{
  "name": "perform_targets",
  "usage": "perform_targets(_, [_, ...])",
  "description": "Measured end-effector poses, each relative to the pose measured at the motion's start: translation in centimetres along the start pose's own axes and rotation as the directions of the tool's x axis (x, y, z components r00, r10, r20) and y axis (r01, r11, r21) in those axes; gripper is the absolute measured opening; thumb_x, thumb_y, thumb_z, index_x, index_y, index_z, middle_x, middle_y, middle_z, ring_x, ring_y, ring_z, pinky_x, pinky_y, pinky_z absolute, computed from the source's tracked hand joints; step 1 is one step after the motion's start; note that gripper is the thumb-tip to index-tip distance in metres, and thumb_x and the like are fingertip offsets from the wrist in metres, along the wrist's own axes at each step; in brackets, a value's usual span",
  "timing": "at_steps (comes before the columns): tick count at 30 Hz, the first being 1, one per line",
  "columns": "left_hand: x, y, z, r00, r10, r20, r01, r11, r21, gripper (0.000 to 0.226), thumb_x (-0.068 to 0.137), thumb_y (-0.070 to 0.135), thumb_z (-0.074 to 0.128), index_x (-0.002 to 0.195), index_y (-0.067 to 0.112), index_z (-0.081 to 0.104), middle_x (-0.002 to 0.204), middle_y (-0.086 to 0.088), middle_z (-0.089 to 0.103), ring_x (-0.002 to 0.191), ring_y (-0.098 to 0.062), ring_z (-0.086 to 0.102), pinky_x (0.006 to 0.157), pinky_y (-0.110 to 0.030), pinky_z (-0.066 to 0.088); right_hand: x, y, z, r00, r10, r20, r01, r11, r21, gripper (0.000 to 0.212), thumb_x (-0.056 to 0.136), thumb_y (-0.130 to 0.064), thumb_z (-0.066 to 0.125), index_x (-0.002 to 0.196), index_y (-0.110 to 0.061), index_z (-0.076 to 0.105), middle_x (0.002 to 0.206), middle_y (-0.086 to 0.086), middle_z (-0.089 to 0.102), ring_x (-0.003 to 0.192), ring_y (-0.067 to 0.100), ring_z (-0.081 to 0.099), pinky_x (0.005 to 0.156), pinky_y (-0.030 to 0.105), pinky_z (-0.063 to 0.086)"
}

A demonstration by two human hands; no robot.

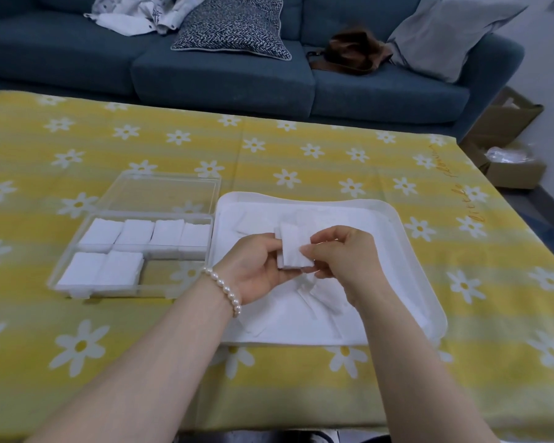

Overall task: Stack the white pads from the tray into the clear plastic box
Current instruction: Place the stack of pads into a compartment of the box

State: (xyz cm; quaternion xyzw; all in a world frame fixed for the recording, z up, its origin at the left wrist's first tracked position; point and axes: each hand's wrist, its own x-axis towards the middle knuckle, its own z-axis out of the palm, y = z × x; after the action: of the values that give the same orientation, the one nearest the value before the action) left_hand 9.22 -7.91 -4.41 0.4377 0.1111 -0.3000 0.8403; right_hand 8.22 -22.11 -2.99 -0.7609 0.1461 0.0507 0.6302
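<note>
We cannot count the loose white pads (328, 295) lying in the white tray (394, 215), since white on white blurs their edges and our forearms cover part of the heap; only a few overlapping corners can be made out. How many sheets make up the small stack of pads (293, 249) we hold above the tray is also unclear, though at least two layers show at its near-left edge. Our left hand (258, 266) grips that stack from the left, fingers curled behind it, while our right hand (343, 251) pinches its right edge between thumb and fingertips. The stack is rectangular, its long axis running from near to far and tilted slightly leftward at the top, its broad face turned up toward us. To the left, touching the tray, sits the clear plastic box (87, 289), its lid (163, 193) lying open on the far side. Six stacks fill it: four in the far row, two at the near left, while the near right stands bare. A pearl bracelet (226, 290) circles our left wrist.
</note>
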Motion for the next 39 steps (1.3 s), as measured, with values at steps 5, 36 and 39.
perform_targets(5, [0.0, 0.3, -0.4, 1.000, 0.004, 0.014, -0.003, 0.999, -0.038, 0.050, 0.092, 0.045, 0.048, 0.110, 0.001, 0.064, 0.108, -0.015, 0.069, 0.094, -0.028, 0.068, 0.082, -0.040, 0.057, -0.2, -0.5, 1.0, 0.998, -0.041, -0.039, 0.039, 0.999, -0.037, 0.014, 0.069, 0.001, 0.073, 0.074, -0.008, 0.063, 0.051, -0.001, 0.061, 0.041, 0.011, 0.058, 0.041, 0.019, 0.044])
perform_targets(36, [-8.8, 5.5, -16.4, 0.660, 0.632, -0.406, 0.146, 0.423, 0.894, 0.022, 0.077, 0.014, 0.074, 0.061, 0.025, 0.062, 0.068, 0.010, 0.063, 0.064, -0.003, 0.055, 0.057, -0.016, 0.037, 0.2, -2.1, 17.2, 0.931, 0.160, 0.329, 0.031, 0.861, -0.508, 0.014, 0.083, -0.010, 0.065, 0.074, -0.007, 0.054, 0.051, 0.008, 0.040, 0.034, 0.014, 0.032, 0.036, 0.015, 0.025])
perform_targets(39, [-8.5, 5.3, -16.3, 0.693, 0.590, -0.414, 0.224, 0.369, 0.902, 0.017, 0.080, 0.013, 0.069, 0.069, 0.024, 0.065, 0.084, 0.004, 0.070, 0.080, -0.012, 0.061, 0.071, -0.020, 0.043, 0.2, -2.0, 18.1, 0.922, 0.189, 0.338, 0.011, 0.859, -0.511, 0.015, 0.083, -0.008, 0.063, 0.071, -0.006, 0.054, 0.055, 0.009, 0.042, 0.038, 0.017, 0.033, 0.040, 0.019, 0.027])
